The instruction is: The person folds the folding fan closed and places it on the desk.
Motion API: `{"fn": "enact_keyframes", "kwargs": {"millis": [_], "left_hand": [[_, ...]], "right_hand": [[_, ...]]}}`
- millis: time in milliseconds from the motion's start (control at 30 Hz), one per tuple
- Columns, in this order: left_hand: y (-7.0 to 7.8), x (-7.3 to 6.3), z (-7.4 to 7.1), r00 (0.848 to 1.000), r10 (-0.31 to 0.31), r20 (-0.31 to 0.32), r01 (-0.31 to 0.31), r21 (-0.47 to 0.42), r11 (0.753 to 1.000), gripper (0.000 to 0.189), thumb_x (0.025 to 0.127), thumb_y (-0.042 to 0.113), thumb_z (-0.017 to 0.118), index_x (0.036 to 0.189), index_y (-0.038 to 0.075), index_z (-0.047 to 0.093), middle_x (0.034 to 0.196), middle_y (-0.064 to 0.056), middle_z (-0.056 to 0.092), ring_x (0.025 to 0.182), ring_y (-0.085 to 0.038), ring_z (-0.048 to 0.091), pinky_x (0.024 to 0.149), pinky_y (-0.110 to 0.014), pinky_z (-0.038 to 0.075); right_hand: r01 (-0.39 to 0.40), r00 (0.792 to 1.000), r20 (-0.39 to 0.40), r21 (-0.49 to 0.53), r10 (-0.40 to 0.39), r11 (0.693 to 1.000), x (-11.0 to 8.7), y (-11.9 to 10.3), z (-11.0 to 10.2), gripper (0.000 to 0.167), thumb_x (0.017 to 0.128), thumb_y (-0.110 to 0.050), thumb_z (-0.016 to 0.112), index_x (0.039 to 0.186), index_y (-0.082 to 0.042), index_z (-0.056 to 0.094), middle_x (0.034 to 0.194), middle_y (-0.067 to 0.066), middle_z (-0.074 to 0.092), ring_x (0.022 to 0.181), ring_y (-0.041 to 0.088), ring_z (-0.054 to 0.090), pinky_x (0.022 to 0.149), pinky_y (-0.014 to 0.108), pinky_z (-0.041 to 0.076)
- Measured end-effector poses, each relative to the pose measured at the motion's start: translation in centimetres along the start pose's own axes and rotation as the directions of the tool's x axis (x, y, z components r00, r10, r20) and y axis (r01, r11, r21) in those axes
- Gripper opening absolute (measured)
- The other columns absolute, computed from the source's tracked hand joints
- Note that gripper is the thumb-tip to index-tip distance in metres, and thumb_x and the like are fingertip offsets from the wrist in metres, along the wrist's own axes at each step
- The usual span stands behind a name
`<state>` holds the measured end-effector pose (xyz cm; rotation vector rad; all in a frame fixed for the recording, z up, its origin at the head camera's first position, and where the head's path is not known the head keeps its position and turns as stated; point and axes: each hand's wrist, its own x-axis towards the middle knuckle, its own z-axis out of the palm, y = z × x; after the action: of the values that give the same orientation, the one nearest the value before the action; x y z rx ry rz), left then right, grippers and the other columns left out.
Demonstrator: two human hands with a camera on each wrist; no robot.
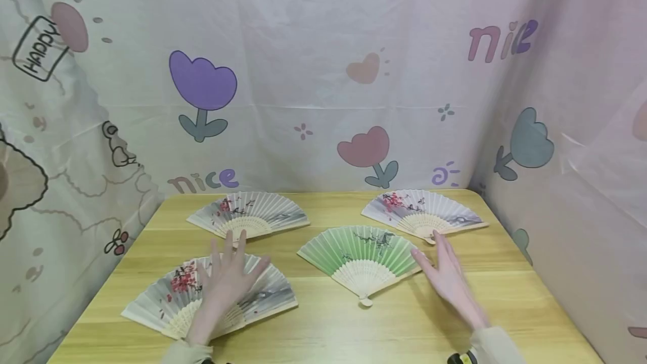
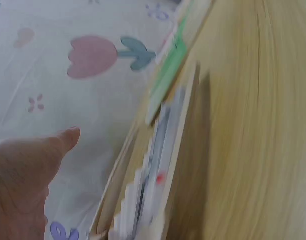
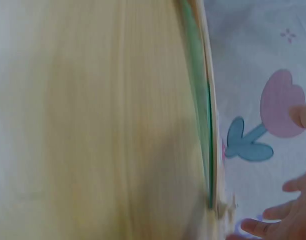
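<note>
Table point(image 1: 349, 330) of pale wood grain, with a patterned cloth point(image 1: 313, 44) hanging behind it and along both sides. At the near left lies the grey folding fan point(image 1: 174, 294), fully open, printed with red blossoms. Above it is a person's left hand point(image 1: 226, 282), fingers spread and thumb out to the right, so that palm and wrist hide part of the fan's middle. The left wrist view shows a gap between that thumb and the fan's edge; in the head view, the two longest fingertips reach the lower edge of the far-left fan point(image 1: 253, 212), also open, but whether they touch it I cannot tell. The green folding fan point(image 1: 366, 257) lies open at the centre, its handle toward the viewer. At its right end is the right hand point(image 1: 450, 282), thumb apart and overlapping the fan's tip in the head view; contact is unclear. The other fingers, parted in the right wrist view, point forward to just beside the handle of the far-right fan point(image 1: 422, 215), open too, with a pink-red flower spray. Pale sleeves point(image 1: 497, 347) cover both forearms.
</note>
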<state>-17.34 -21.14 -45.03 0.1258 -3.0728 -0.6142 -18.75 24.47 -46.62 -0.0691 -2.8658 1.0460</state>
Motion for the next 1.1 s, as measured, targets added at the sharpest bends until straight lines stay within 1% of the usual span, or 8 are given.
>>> {"fn": "enact_keyframes", "kwargs": {"millis": [100, 233, 300, 367, 500, 567, 733, 1100], "left_hand": [[1.5, -0.4, 0.5, 1.0, 0.009, 0.009, -0.008, -0.037, 0.999, 0.102, 0.093, 0.078, 0.039, 0.163, 0.014, 0.001, 0.169, -0.019, -0.008, 0.152, -0.053, -0.013, 0.113, -0.084, -0.01], [3.3, -0.9, 1.4, 0.999, 0.033, 0.004, -0.033, -0.126, 0.992, 0.105, 0.093, 0.074, 0.046, 0.162, 0.008, 0.001, 0.169, -0.023, -0.002, 0.153, -0.051, -0.006, 0.115, -0.083, -0.002], [4.0, -1.0, 1.9, 0.999, 0.046, 0.002, -0.045, -0.176, 0.983, 0.106, 0.093, 0.071, 0.051, 0.161, 0.004, 0.004, 0.168, -0.025, 0.003, 0.153, -0.052, -0.001, 0.117, -0.082, 0.001], [4.6, -1.0, 2.4, 0.998, 0.057, 0.002, -0.055, -0.223, 0.973, 0.107, 0.092, 0.069, 0.054, 0.16, 0.001, 0.008, 0.166, -0.029, 0.007, 0.153, -0.053, 0.005, 0.119, -0.079, 0.004], [5.6, -0.7, 3.5, 0.998, 0.057, 0.026, -0.047, -0.309, 0.95, 0.11, 0.089, 0.067, 0.06, 0.157, -0.006, 0.014, 0.164, -0.033, 0.013, 0.151, -0.054, 0.013, 0.124, -0.071, 0.012], [6.2, -0.5, 4.0, 0.998, 0.055, 0.037, -0.037, -0.374, 0.927, 0.111, 0.088, 0.063, 0.065, 0.156, -0.009, 0.016, 0.163, -0.035, 0.015, 0.15, -0.055, 0.016, 0.124, -0.07, 0.016], [7.3, 0.2, 5.1, 0.997, 0.057, 0.045, -0.026, -0.52, 0.854, 0.109, 0.085, 0.05, 0.076, 0.156, -0.007, 0.017, 0.161, -0.036, 0.018, 0.149, -0.055, 0.017, 0.124, -0.07, 0.019], [8.1, 1.4, 6.4, 0.998, 0.047, 0.042, -0.017, -0.547, 0.837, 0.105, 0.082, 0.039, 0.081, 0.156, -0.005, 0.02, 0.158, -0.035, 0.028, 0.145, -0.057, 0.025, 0.117, -0.075, 0.027]], "right_hand": [[-0.064, 0.998, -0.01, 0.173, 0.066, 0.983, -0.7, -0.4, 0.2, 0.092, 0.098, -0.055, 0.055, 0.161, -0.006, 0.009, 0.166, 0.028, 0.013, 0.145, 0.05, 0.03, 0.118, 0.07, 0.032], [-0.13, 0.989, -0.012, 0.397, 0.147, 0.909, -1.5, -0.8, 0.5, 0.089, 0.097, -0.041, 0.066, 0.16, -0.007, 0.013, 0.162, 0.03, 0.02, 0.124, 0.038, 0.052, 0.092, 0.043, 0.061], [-0.163, 0.983, 0.007, 0.497, 0.184, 0.852, -1.9, -0.9, 0.6, 0.089, 0.096, -0.034, 0.069, 0.159, -0.007, 0.012, 0.16, 0.03, 0.021, 0.113, 0.029, 0.058, 0.08, 0.03, 0.064], [-0.198, 0.975, 0.039, 0.586, 0.217, 0.786, -2.2, -1.1, 0.8, 0.09, 0.096, -0.028, 0.07, 0.159, -0.007, 0.009, 0.16, 0.029, 0.02, 0.104, 0.02, 0.06, 0.076, 0.024, 0.064], [-0.244, 0.96, 0.082, 0.711, 0.266, 0.66, -2.6, -1.4, 1.5, 0.088, 0.094, -0.015, 0.07, 0.157, -0.006, 0.009, 0.155, 0.025, 0.022, 0.091, 0.009, 0.059, 0.077, 0.023, 0.064], [-0.257, 0.954, 0.095, 0.747, 0.284, 0.614, -2.8, -1.4, 1.8, 0.086, 0.094, -0.011, 0.068, 0.156, -0.006, 0.009, 0.152, 0.022, 0.024, 0.089, 0.008, 0.058, 0.079, 0.023, 0.064], [-0.262, 0.952, 0.115, 0.787, 0.285, 0.559, -3.1, -1.6, 2.5, 0.086, 0.092, -0.005, 0.069, 0.153, -0.008, 0.009, 0.144, 0.013, 0.023, 0.096, 0.007, 0.054, 0.084, 0.025, 0.064], [-0.243, 0.953, 0.103, 0.82, 0.284, 0.519, -3.3, -1.9, 3.3, 0.09, 0.089, 0.003, 0.067, 0.154, -0.007, 0.006, 0.147, 0.016, 0.017, 0.099, 0.005, 0.054, 0.09, 0.023, 0.062]]}}
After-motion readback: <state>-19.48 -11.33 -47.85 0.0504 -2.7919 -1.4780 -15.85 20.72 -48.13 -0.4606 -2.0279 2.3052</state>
